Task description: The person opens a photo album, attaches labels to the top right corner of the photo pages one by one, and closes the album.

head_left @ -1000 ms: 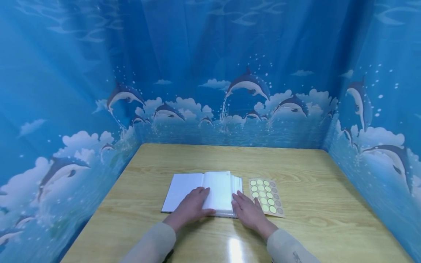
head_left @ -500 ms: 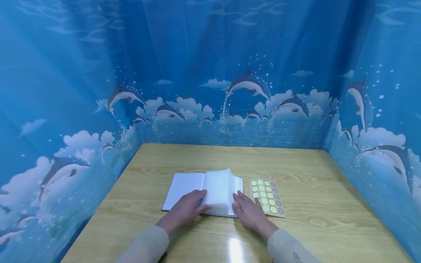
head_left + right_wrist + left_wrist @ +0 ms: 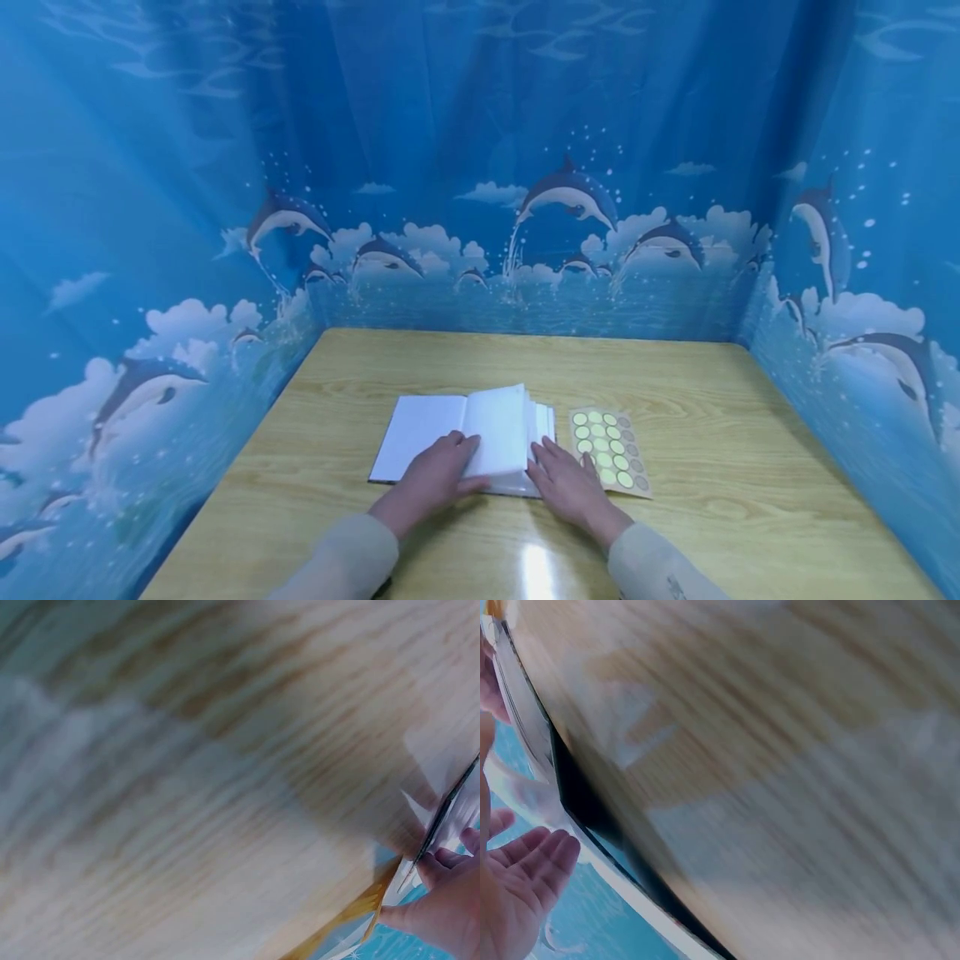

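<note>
An open notebook [image 3: 498,429] with blank white pages lies on the table in the head view. Its left side [image 3: 427,421] lies flat, while a bundle of leaves on the right is slightly raised. My left hand [image 3: 442,467] rests at the lower middle of the notebook, fingers loosely spread against the page. At the notebook's lower right edge, my right hand [image 3: 568,485] touches the leaves with relaxed fingers. Right beside that hand is a sheet of round yellow-green stickers [image 3: 611,450], its lower left part covered by the hand. Both wrist views show the notebook's edge near the fingers.
The wooden table [image 3: 360,358] extends around the notebook on all sides. Blue dolphin-printed curtains [image 3: 480,167] enclose it at the back, left and right. The sticker sheet has a right column of darker, brownish circles.
The top leaves of the notebook have lifted slightly at their right edge. My left hand drew back to the left, then returned to the page. My right hand stays almost still.
</note>
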{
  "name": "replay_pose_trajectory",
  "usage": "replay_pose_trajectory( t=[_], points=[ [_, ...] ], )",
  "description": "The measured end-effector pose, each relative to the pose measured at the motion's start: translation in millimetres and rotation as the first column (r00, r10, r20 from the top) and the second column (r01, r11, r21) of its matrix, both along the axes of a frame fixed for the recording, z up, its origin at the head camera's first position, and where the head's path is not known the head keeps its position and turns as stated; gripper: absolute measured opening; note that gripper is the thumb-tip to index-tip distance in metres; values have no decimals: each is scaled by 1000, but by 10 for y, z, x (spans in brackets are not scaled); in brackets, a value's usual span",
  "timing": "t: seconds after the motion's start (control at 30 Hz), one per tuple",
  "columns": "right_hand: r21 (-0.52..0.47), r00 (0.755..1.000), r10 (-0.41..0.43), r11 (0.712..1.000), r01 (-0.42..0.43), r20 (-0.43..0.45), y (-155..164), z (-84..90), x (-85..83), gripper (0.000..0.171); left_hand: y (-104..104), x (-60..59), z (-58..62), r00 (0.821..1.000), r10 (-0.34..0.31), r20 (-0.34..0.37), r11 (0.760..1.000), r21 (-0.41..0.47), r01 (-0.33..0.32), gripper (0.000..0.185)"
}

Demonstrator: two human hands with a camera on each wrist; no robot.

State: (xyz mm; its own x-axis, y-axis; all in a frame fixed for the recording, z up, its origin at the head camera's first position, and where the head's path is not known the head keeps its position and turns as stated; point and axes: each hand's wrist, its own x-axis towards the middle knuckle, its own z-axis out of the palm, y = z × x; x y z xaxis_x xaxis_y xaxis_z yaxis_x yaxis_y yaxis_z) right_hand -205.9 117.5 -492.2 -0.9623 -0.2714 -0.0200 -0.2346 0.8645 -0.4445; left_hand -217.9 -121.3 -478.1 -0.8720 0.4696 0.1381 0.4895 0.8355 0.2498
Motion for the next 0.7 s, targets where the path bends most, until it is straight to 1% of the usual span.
replay_pose_trajectory(
  t=[0.07,0.13,0.23,0.33,0.43,0.5,0.57,0.63,0.7],
  points=[
    [2,1000,-1,1000,1,3,3,-8,-4,55,36,0,6,1000,-6,-30,1000,-21,5,69],
    [4,1000,0,1000,0,3,6,-18,-10,54,48,7,4,998,-20,-63,1000,-17,19,63],
    [4,1000,1,1000,-1,-1,13,-37,-19,55,31,25,-6,997,-10,-78,999,47,13,54],
    [4,1000,5,1000,-5,-9,19,-55,-24,57,-12,49,-17,998,43,-39,987,154,-36,50],
    [7,1000,11,1000,-11,-11,27,-68,-27,58,-56,67,-16,995,97,20,961,258,-99,50],
    [6,1000,11,1000,-11,-7,28,-70,-24,58,-87,74,-3,991,115,61,933,336,-129,47],
    [8,1000,13,1000,-13,-6,28,-68,-21,58,-122,84,19,988,127,88,892,424,-153,44],
    [9,1000,14,1000,-14,-3,27,-59,-19,59,-166,95,56,984,147,104,835,520,-180,41],
    [11,1000,13,1000,-13,-1,28,-51,-21,59,-222,106,96,978,174,117,769,604,-210,40]
  ],
)
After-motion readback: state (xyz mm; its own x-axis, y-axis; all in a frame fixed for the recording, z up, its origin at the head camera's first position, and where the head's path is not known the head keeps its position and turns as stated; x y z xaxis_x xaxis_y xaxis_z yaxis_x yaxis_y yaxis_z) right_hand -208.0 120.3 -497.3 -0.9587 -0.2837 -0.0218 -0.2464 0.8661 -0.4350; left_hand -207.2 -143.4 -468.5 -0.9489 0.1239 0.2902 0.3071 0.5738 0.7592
